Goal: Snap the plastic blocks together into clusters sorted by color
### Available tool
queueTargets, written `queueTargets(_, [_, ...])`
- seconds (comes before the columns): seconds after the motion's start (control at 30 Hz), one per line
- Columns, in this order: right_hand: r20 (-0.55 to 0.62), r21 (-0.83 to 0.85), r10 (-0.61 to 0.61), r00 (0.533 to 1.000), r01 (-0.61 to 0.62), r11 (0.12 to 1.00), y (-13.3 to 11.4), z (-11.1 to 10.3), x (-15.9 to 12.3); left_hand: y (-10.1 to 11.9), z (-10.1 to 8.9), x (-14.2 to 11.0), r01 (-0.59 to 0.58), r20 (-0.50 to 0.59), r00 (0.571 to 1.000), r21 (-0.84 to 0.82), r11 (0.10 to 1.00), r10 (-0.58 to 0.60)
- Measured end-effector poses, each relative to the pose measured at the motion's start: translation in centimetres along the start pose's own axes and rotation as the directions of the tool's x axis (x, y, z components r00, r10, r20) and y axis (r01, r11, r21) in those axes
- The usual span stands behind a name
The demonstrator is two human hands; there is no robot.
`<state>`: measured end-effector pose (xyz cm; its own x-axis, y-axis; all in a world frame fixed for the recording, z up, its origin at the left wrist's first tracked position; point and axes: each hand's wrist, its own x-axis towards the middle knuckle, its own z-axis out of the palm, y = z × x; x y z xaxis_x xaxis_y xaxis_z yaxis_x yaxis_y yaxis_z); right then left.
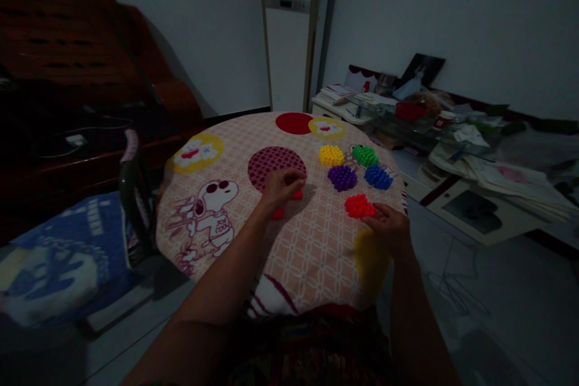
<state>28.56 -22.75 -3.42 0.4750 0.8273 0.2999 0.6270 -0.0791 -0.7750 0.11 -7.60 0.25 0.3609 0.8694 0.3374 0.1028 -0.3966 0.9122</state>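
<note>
Standing on the side unit [486, 217], one red bowl [411, 111] and one paper cup [444, 120] have contents too dark to tell. The patterned cloth [312, 253] covers the round table. Five knobbly clusters lie on its right: yellow [332, 155], green [365, 155], purple [342, 178], blue [379, 177], red [360, 207]. The right hand [391, 226] touches the red one's edge; grip cannot be told. The left hand [284, 188] curls above two red pieces [277, 214]; whether it holds anything cannot be told.
</note>
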Motion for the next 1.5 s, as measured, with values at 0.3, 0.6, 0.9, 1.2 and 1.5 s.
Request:
queueTargets(0.3, [-0.144, -0.007, 0.002, 0.990, -0.003, 1.000, -0.3, -0.9, -0.2, -1.6, -1.4, -0.1, -0.082, 0.163, 0.986, 0.630, 0.772, -0.029])
queueTargets(0.6, [-0.167, 0.189, 0.065, 0.984, -0.033, 0.981, -2.9, -0.9, -1.5, 0.3, 0.8, -0.5, -0.145, 0.244, 0.969, 0.431, 0.890, 0.039])
queueTargets(0.9, [0.142, 0.281, -0.120, 0.983, 0.076, 0.957, -6.0, 1.7, -3.1, 2.6, 5.3, -2.3, -0.186, 0.507, 0.845, -0.020, 0.982, 0.171])
queueTargets(1.2, [0.293, 0.426, 0.015, 0.956, -0.144, 0.893, -6.3, 2.5, -3.4, 1.1, 6.2, -2.4, 0.075, 0.546, 0.829, -0.326, 0.942, 0.123])
queueTargets(1.5, [-0.024, 0.159, -0.082, 0.996, 0.085, 0.984, -1.8, -2.5, -1.7, 0.8, 5.2, -1.7, 0.012, 0.381, 0.921, -0.240, 0.971, 0.083])
